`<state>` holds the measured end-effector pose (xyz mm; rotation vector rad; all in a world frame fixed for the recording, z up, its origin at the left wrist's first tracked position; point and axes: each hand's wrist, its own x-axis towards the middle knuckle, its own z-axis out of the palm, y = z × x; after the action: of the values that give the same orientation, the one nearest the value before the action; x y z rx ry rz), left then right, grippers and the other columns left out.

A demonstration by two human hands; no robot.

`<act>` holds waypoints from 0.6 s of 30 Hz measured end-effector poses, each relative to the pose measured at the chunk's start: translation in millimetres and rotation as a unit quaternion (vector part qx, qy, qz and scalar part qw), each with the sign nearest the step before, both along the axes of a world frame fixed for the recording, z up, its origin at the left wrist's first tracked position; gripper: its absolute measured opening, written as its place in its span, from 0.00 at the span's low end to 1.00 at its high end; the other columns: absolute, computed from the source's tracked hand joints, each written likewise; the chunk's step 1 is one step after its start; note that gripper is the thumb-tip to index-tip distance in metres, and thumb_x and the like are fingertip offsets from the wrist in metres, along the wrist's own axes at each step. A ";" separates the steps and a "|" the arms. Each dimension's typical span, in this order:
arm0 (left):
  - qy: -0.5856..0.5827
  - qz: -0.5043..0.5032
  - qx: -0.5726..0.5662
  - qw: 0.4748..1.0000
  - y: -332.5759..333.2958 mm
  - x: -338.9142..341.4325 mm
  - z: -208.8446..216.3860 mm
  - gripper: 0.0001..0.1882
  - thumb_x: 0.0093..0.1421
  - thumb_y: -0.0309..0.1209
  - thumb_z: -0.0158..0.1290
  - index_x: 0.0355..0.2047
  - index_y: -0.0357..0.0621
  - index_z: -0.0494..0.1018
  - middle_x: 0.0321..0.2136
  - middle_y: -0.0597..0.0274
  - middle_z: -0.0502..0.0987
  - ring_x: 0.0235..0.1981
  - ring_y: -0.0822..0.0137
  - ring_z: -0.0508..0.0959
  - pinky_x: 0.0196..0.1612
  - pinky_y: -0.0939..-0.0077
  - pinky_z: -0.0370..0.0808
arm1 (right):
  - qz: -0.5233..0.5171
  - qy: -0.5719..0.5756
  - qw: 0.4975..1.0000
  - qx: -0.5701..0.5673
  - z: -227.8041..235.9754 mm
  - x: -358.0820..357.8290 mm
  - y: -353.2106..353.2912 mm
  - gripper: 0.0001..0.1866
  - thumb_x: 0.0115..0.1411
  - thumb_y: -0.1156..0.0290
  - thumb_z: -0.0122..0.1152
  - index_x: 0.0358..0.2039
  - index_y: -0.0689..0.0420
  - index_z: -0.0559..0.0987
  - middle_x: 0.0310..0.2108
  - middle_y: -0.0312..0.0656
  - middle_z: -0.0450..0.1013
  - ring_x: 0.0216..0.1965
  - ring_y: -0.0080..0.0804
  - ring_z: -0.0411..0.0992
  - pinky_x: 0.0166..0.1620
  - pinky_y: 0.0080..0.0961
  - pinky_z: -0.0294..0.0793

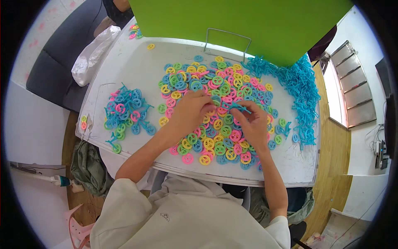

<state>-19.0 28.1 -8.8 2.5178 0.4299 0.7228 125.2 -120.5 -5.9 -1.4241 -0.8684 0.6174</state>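
Observation:
Over the middle of a heap of small plastic wheels (209,143) in pink, yellow, green and blue, my two hands are close together. My right hand (253,123) pinches a thin, branching blue plastic piece (237,107) between thumb and fingers. Just left of it, my left hand (192,111) has its fingers closed at the tips, around what looks like a small plastic wheel (216,100); the fingers partly hide it. To the left lies a pile of blue pieces with wheels on them (124,108).
A long heap of loose branching blue pieces (299,89) runs along the right side of the white table (151,68). A green panel (244,25) with a wire stand (228,30) rises at the back. A white plastic bag (93,56) rests at the far left edge.

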 end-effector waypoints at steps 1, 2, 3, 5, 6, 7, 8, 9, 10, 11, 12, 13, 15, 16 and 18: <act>-0.009 0.001 -0.056 0.998 0.0 2.1 1.5 0.10 0.52 0.27 0.58 0.36 0.41 0.76 0.27 0.59 0.75 0.28 0.62 0.74 0.33 0.70 0.72 | -0.008 -0.046 0.999 -0.007 -1.8 -1.5 0.9 0.12 0.54 0.78 0.64 0.39 0.64 0.77 0.31 0.38 0.75 0.34 0.22 0.73 0.38 0.18 0.73; -0.008 0.000 -0.057 0.998 -1.6 3.7 4.6 0.10 0.52 0.27 0.58 0.36 0.41 0.76 0.27 0.59 0.75 0.28 0.62 0.74 0.33 0.70 0.72 | -0.009 -0.045 0.999 -0.008 -1.9 -2.4 0.9 0.12 0.54 0.78 0.64 0.39 0.64 0.77 0.31 0.38 0.75 0.34 0.22 0.73 0.38 0.18 0.73; -0.023 0.006 -0.205 0.978 -3.9 5.1 10.1 0.08 0.56 0.28 0.56 0.36 0.40 0.76 0.28 0.61 0.76 0.27 0.67 0.75 0.32 0.74 0.72 | -0.012 -0.109 0.994 -0.021 -1.7 -3.1 0.6 0.11 0.53 0.78 0.65 0.38 0.63 0.78 0.30 0.38 0.75 0.33 0.22 0.73 0.37 0.18 0.72; -0.040 0.012 -0.346 0.937 -4.5 4.0 15.2 0.08 0.59 0.28 0.55 0.37 0.39 0.75 0.29 0.62 0.77 0.26 0.71 0.76 0.30 0.77 0.72 | -0.015 -0.175 0.984 -0.031 0.1 -5.7 -0.1 0.10 0.52 0.78 0.65 0.36 0.63 0.78 0.30 0.38 0.75 0.31 0.22 0.72 0.36 0.19 0.72; -0.048 -0.019 -0.392 0.919 -2.1 1.9 15.8 0.09 0.60 0.29 0.53 0.39 0.38 0.75 0.29 0.63 0.77 0.28 0.73 0.77 0.31 0.79 0.73 | -0.020 -0.196 0.980 -0.022 1.3 -7.1 -0.2 0.10 0.51 0.78 0.66 0.35 0.63 0.79 0.29 0.38 0.75 0.31 0.22 0.72 0.35 0.19 0.71; -0.055 -0.050 -0.436 0.897 -1.1 1.1 16.7 0.09 0.62 0.29 0.52 0.41 0.38 0.74 0.30 0.63 0.77 0.29 0.76 0.77 0.32 0.81 0.75 | -0.025 -0.217 0.976 -0.014 2.7 -7.4 -0.6 0.09 0.51 0.78 0.66 0.34 0.62 0.79 0.29 0.38 0.75 0.30 0.23 0.72 0.35 0.20 0.70; -0.056 -0.051 -0.436 0.897 -1.8 1.0 18.3 0.09 0.62 0.29 0.52 0.41 0.38 0.74 0.30 0.63 0.77 0.29 0.76 0.77 0.32 0.81 0.75 | -0.025 -0.218 0.975 -0.014 3.1 -7.3 -1.2 0.09 0.51 0.78 0.66 0.34 0.62 0.79 0.29 0.38 0.75 0.30 0.23 0.72 0.35 0.20 0.70; -0.070 -0.042 -0.480 0.874 -3.0 0.7 20.5 0.10 0.62 0.30 0.51 0.41 0.37 0.74 0.31 0.64 0.77 0.29 0.76 0.77 0.33 0.81 0.75 | -0.033 -0.218 0.975 -0.010 3.0 -7.1 -1.7 0.09 0.50 0.78 0.66 0.34 0.62 0.79 0.29 0.38 0.75 0.30 0.23 0.72 0.34 0.20 0.69; -0.082 -0.034 -0.522 0.848 -3.9 0.7 22.3 0.11 0.63 0.30 0.51 0.42 0.36 0.74 0.31 0.65 0.77 0.29 0.76 0.77 0.34 0.81 0.76 | -0.043 -0.217 0.975 -0.006 2.7 -6.7 -2.0 0.09 0.50 0.78 0.66 0.34 0.62 0.79 0.28 0.38 0.75 0.30 0.23 0.71 0.34 0.20 0.68; -0.082 -0.035 -0.522 0.848 -4.5 0.8 23.5 0.11 0.63 0.30 0.51 0.42 0.36 0.74 0.31 0.65 0.77 0.29 0.76 0.77 0.34 0.81 0.76 | -0.043 -0.218 0.975 -0.006 1.5 -5.3 -2.3 0.09 0.50 0.78 0.66 0.34 0.62 0.79 0.28 0.38 0.75 0.30 0.23 0.71 0.34 0.20 0.68; -0.088 -0.035 -0.538 0.838 -5.0 1.0 24.5 0.11 0.63 0.30 0.51 0.43 0.36 0.73 0.32 0.64 0.77 0.29 0.75 0.77 0.35 0.81 0.76 | -0.042 -0.219 0.975 -0.004 -0.2 -3.2 -3.0 0.09 0.50 0.78 0.66 0.34 0.62 0.79 0.28 0.39 0.75 0.30 0.23 0.71 0.34 0.20 0.68; -0.093 -0.034 -0.553 0.827 -5.3 0.3 25.2 0.12 0.63 0.30 0.51 0.44 0.37 0.73 0.32 0.64 0.77 0.29 0.75 0.77 0.36 0.81 0.77 | -0.039 -0.220 0.975 -0.002 -1.2 -2.4 -2.9 0.09 0.50 0.78 0.66 0.34 0.62 0.79 0.28 0.39 0.75 0.30 0.23 0.71 0.34 0.20 0.68; -0.058 -0.048 -0.539 0.839 -4.9 -1.9 26.1 0.12 0.63 0.30 0.51 0.44 0.37 0.72 0.33 0.64 0.76 0.30 0.75 0.77 0.35 0.81 0.77 | -0.031 -0.216 0.976 -0.002 1.6 -3.8 -2.7 0.09 0.50 0.78 0.66 0.34 0.62 0.79 0.28 0.39 0.75 0.30 0.24 0.71 0.34 0.21 0.68; -0.022 -0.064 -0.525 0.848 -4.6 -1.7 26.2 0.12 0.63 0.30 0.51 0.44 0.37 0.72 0.33 0.63 0.76 0.30 0.75 0.77 0.35 0.81 0.77 | -0.025 -0.214 0.977 -0.003 2.5 -3.8 -2.7 0.09 0.50 0.78 0.66 0.34 0.61 0.79 0.29 0.40 0.75 0.29 0.25 0.72 0.34 0.21 0.68; -0.012 -0.069 -0.503 0.862 -5.8 0.5 29.0 0.10 0.63 0.30 0.51 0.42 0.37 0.71 0.33 0.64 0.76 0.31 0.74 0.77 0.35 0.80 0.78 | -0.019 -0.222 0.975 -0.004 2.1 -3.5 -2.9 0.10 0.50 0.79 0.66 0.34 0.62 0.79 0.29 0.40 0.76 0.30 0.26 0.72 0.34 0.21 0.69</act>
<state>-18.5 22.2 20.2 1.5195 0.4509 0.3205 121.7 -123.3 -3.9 -1.6105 -1.1830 0.2724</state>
